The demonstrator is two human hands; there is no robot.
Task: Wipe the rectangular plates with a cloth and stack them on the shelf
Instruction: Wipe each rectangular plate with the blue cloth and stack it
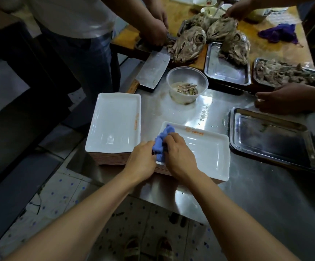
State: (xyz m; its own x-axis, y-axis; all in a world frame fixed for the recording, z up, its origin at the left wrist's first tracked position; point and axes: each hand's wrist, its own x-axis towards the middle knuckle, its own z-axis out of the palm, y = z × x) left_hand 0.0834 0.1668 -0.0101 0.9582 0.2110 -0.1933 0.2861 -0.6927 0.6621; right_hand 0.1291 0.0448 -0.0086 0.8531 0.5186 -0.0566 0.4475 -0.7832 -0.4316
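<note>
Though wiped, scraps in tub [187,85]

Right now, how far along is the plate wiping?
Done: nothing provably; the left stack's top plate looks clean. In hand: both hands, left hand and right hand, grip the blue cloth on the right stack's top plate. Left: both stacks remain on the steel table; no shelf visible.

One head-worn wide-angle view is given, aimed forward and steeply down; the steel tabletop [247,194] is seen from close above, its near edge and the floor included.
</note>
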